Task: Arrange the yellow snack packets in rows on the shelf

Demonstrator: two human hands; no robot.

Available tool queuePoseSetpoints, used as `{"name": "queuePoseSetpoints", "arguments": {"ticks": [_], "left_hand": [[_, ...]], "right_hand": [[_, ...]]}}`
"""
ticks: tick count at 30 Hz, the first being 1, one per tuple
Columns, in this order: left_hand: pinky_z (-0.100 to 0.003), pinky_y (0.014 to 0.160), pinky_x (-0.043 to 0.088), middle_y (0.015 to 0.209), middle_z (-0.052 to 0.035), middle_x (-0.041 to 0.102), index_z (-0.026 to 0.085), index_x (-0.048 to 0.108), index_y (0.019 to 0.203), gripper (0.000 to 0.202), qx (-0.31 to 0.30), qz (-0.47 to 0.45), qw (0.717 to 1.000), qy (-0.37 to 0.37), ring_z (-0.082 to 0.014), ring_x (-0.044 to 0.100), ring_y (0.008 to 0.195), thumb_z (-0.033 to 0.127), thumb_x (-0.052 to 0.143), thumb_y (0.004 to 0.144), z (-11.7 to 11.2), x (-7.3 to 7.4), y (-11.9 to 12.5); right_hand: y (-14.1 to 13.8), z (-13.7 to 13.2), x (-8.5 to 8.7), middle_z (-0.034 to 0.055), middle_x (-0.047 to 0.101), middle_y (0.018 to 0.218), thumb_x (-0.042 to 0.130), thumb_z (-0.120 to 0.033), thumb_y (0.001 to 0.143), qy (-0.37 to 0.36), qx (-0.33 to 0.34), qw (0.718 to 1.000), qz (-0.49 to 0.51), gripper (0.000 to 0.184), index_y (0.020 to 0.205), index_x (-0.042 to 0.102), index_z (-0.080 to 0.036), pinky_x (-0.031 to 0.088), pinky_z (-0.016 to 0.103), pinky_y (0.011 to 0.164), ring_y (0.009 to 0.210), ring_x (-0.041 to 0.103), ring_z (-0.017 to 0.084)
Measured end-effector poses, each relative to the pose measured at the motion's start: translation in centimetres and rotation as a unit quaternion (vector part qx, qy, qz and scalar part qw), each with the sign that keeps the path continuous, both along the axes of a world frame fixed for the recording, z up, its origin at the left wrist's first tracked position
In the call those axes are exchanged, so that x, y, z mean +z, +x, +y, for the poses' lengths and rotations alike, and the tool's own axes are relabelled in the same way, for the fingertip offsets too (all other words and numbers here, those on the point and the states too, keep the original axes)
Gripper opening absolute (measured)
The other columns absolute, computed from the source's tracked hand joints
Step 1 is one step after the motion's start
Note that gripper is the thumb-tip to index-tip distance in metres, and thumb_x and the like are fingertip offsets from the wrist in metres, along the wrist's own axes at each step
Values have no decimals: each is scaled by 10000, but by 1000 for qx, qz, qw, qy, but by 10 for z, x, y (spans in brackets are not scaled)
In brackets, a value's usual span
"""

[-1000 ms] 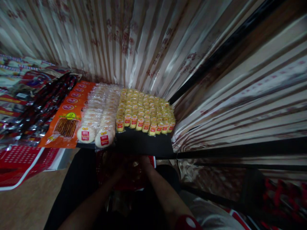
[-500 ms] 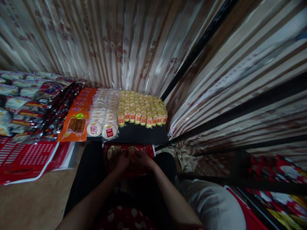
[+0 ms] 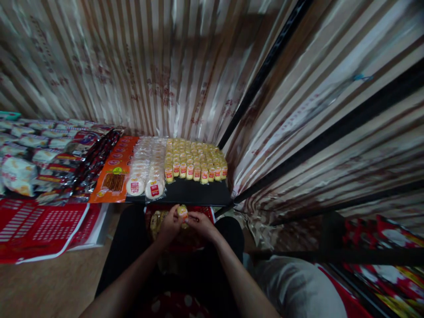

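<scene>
My left hand (image 3: 169, 225) and my right hand (image 3: 201, 222) meet over a red basket (image 3: 205, 213) on my lap, just below the black shelf edge (image 3: 195, 194). Between their fingertips they hold a small yellow wrapped cake (image 3: 182, 212). More such snacks (image 3: 155, 219) lie in the basket under my left hand. On the shelf above, several rows of the same yellow cakes (image 3: 195, 161) stand packed, their red-labelled fronts facing me.
Left of the yellow cakes lie round white wrapped buns (image 3: 145, 172), an orange snack packet (image 3: 114, 176), dark packets (image 3: 92, 163) and mixed bags (image 3: 29, 154). A red and white perforated panel (image 3: 43, 225) sits below. Striped foil curtains (image 3: 185, 75) back the shelf.
My hands rose out of the basket toward the shelf edge and now show one yellow cake between them. The camera tilted upward, so the shelf sits lower and smaller in view.
</scene>
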State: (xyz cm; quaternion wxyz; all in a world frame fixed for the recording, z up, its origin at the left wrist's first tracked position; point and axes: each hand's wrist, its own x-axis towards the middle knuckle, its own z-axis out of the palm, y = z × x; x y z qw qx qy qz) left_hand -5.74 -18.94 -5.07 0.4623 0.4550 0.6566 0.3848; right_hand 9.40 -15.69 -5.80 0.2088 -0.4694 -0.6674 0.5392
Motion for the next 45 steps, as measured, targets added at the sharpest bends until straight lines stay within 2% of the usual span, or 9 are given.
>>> {"name": "queuePoseSetpoints", "arguments": {"ticks": [3, 8, 12, 15, 21, 26, 32, 37, 45], "left_hand": [[-253, 651, 462, 844, -46, 649, 110, 471, 1196, 455, 9, 42, 998, 37, -136, 596, 674, 190, 503, 749, 5, 10, -1], [-304, 718, 502, 954, -91, 649, 125, 469, 1152, 393, 48, 40, 991, 117, -158, 619, 767, 250, 479, 780, 19, 19, 0], [-411, 879, 468, 1095, -145, 594, 120, 517, 1109, 344, 88, 131, 964, 215, -229, 557, 1035, 208, 426, 789, 28, 12, 1], [-457, 974, 406, 1152, -145, 570, 120, 525, 1124, 367, 81, 177, 947, 254, -245, 506, 1121, 172, 403, 781, 34, 0, 2], [-439, 1045, 347, 1272, -155, 515, 107, 502, 1190, 412, 71, 164, 961, 211, -237, 461, 1204, 182, 375, 805, 54, -14, 2], [-451, 1061, 315, 1328, -159, 474, 112, 463, 1243, 435, 87, 141, 971, 172, -242, 413, 1256, 232, 370, 835, 74, -7, -1], [-408, 1100, 246, 1390, -154, 407, 94, 411, 1296, 477, 71, 138, 976, 150, -215, 345, 1304, 284, 323, 868, 91, -1, -6], [-425, 1099, 237, 1377, -151, 428, 99, 423, 1289, 483, 78, 137, 978, 135, -225, 358, 1297, 270, 343, 845, 99, -11, -7], [-473, 1078, 264, 1308, -151, 505, 106, 482, 1243, 468, 87, 169, 964, 187, -251, 381, 1278, 291, 335, 839, 100, -23, -9]], "right_hand": [[-2, 8, 10, 30, 635, 831, 587, -329, 765, 80, -28, 996, -39, 244, 939, 692, -192, 449, 247, 689, 749, 573, 145], [-13, 25, 25, 14, 605, 777, 554, -289, 794, 159, -59, 985, -38, 185, 881, 687, -194, 435, 224, 676, 720, 554, 128], [-26, 43, 26, 14, 580, 749, 543, -297, 799, 198, -129, 970, -62, 188, 861, 669, -173, 422, 225, 655, 685, 540, 130], [-36, 55, 25, 15, 570, 737, 519, -310, 821, 221, -176, 954, -100, 209, 876, 659, -166, 410, 221, 634, 659, 534, 129], [-55, 76, 27, 28, 608, 812, 528, -291, 831, 243, -199, 932, -179, 175, 892, 651, -183, 401, 216, 642, 686, 553, 133], [-67, 90, 21, 55, 631, 923, 502, -289, 854, 241, -216, 924, -203, 214, 974, 640, -179, 418, 227, 704, 802, 580, 155], [-77, 99, 16, 86, 605, 1092, 472, -310, 867, 225, -223, 921, -227, 296, 1094, 602, -171, 432, 258, 767, 885, 590, 179], [-82, 103, 9, 103, 597, 1087, 467, -310, 864, 235, -219, 922, -217, 296, 1092, 600, -175, 436, 278, 771, 883, 589, 193], [-90, 110, -3, 85, 594, 1033, 481, -280, 843, 242, -235, 929, -150, 280, 1091, 580, -195, 450, 279, 735, 772, 581, 157]]}}
